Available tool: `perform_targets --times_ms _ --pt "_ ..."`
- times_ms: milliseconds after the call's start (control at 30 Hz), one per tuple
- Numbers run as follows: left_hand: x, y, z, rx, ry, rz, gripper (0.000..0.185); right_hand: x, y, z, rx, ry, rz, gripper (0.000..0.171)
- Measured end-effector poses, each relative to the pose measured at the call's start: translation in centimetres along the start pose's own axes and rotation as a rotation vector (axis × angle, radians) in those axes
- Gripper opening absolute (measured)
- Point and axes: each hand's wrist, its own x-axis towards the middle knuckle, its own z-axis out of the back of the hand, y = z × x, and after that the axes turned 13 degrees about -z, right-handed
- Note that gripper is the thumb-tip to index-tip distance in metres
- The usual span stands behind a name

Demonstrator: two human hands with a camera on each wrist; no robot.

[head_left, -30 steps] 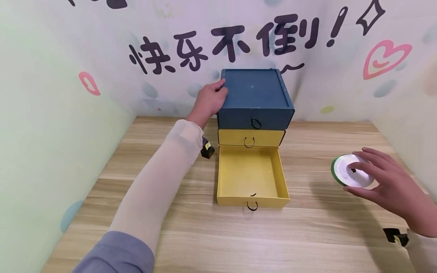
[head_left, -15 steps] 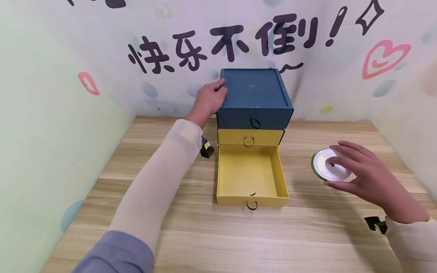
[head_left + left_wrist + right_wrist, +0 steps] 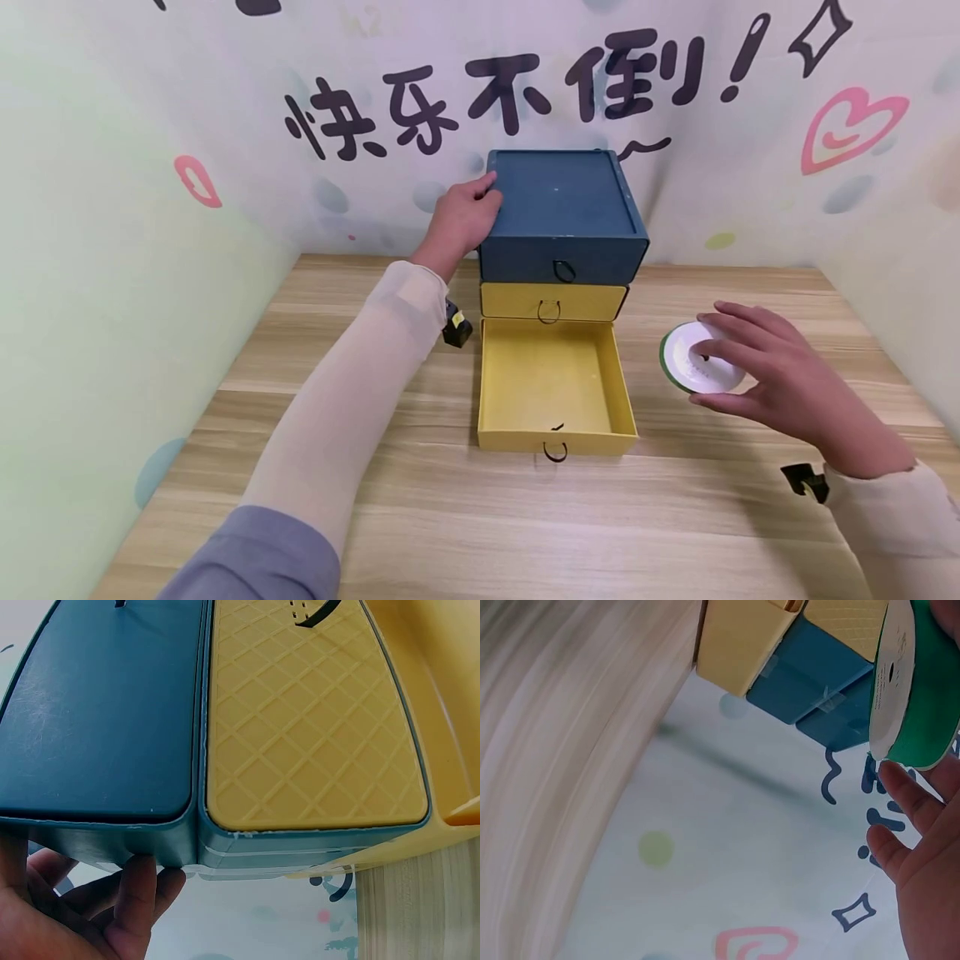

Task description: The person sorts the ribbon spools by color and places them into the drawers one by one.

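My right hand point(image 3: 783, 387) holds a spool of green ribbon point(image 3: 679, 362) by its edges, above the table to the right of the drawers. The spool's white face with a dark centre hole is turned up; the right wrist view shows the green ribbon point(image 3: 932, 697) wound behind it. My left hand point(image 3: 463, 218) rests against the left side of the blue drawer unit point(image 3: 562, 196), a finger on its top edge. In the left wrist view its bent fingers point(image 3: 135, 896) touch the side wall. Below the blue drawer is a shut yellow drawer point(image 3: 517, 302); the lowest yellow drawer point(image 3: 543, 379) is pulled out, nothing inside it.
The drawer stack stands at the back of a wood-grain table point(image 3: 450, 517). Behind it hangs a printed cloth backdrop point(image 3: 405, 192) with large dark characters. Pale side walls point(image 3: 90, 275) bound the table left and right.
My right hand has carried the ribbon spool leftward and slightly away from me, closer to the pulled-out drawer. The left hand and the drawers have stayed put.
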Motion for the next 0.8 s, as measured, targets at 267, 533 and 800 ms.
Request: perform_targets --times_ms 267,533,800 --pt "-0.1 -0.1 0.0 -0.002 -0.01 0.013 0.047 1.4 0.7 -0.5 0.0 0.018 0.038 0.059" --pt "0.1 0.0 0.0 -0.001 -0.016 0.008 0.047 2.7 1.4 -1.1 0.026 0.034 0.063 0.059" --pt "0.1 -0.1 -0.1 0.004 -0.009 0.012 0.047 3.8 2.4 -1.5 0.012 0.109 0.036 0.063"
